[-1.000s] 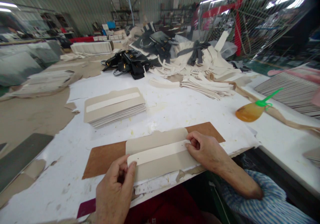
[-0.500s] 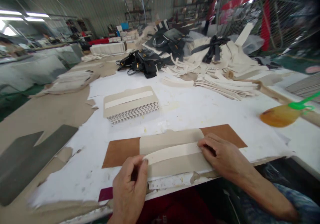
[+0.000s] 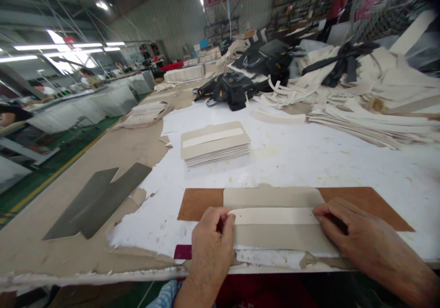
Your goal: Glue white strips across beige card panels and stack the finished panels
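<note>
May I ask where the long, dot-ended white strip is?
The strip is lower right in the head view, across the flat beige panel, between left hand and right hand.

L hand (image 3: 211, 237) & R hand (image 3: 359, 232) are pinching strip (image 3: 275, 216) ends, low ctr of frame; strip's lying across beige panel (image 3: 278, 237), brown pcs (image 3: 364, 205) are showing either side. Stack (image 3: 216, 151)'s sitting mid-frame, black bags (image 3: 235, 90) are lying upper ctr, grey sheet (image 3: 103, 202)'s resting lower L.

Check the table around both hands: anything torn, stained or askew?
The white covering looks worn: its left border is ragged against the tan layer, its front edge is torn, and yellowish marks dot it. The pale strip between the left hand and right hand lies roughly straight across the beige panel.
</note>
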Tool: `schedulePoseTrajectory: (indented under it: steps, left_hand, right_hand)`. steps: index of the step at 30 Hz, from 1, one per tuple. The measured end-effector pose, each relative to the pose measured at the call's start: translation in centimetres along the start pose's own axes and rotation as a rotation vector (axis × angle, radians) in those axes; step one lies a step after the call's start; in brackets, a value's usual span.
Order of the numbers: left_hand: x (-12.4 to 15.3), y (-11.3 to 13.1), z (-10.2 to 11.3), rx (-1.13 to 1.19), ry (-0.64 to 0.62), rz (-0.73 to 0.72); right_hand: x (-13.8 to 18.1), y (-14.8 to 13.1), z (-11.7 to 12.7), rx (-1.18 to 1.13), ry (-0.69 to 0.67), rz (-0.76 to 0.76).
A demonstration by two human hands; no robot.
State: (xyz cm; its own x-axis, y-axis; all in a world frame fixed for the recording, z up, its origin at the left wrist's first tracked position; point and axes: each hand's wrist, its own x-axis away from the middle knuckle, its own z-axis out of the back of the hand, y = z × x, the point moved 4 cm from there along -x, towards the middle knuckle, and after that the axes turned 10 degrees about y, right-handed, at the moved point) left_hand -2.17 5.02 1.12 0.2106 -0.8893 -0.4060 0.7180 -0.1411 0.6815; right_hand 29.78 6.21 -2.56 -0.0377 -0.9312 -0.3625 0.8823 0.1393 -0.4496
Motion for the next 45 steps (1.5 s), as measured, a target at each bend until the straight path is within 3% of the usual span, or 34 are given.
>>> schedulePoseTrajectory:
  steps: [5, 12, 16, 20, 25, 32, 45]
  left_hand:
    - [-0.5, -0.5, -0.8, -0.027, -0.007, 0.028]
    - [-0.6, -0.2, -1.0, -0.057, -0.019, 0.017]
    - [-0.6, -0.1, -1.0, -0.079, -0.022, -0.003]
    - [-0.5, -0.1, -1.1, -0.104, -0.029, -0.019]
    - [-0.4, -0.2, -1.3, -0.122, -0.026, -0.034]
    - [-0.3, -0.1, -1.1, -0.149, 0.000, -0.074]
    - [-0.4, 0.5, -1.2, -0.233, 0.064, -0.192]
  right_hand:
    - [-0.1, 0.3, 0.1, 0.019, 0.014, -0.009]
    - [-0.3, 1.2, -0.1, 0.003, -0.147, -0.030]
    - [0.0, 1.3, -0.1, 0.030, -0.060, -0.040]
    - [0.0, 1.8, -0.3, 0.005, -0.138, -0.032]
    - [-0.1, 2.1, -0.1, 0.017, -0.135, -0.042]
    - [0.1, 0.7, 0.2, 0.023, 0.040, -0.012]
    - [-0.1, 2.0, -0.1, 0.057, -0.057, 0.000]
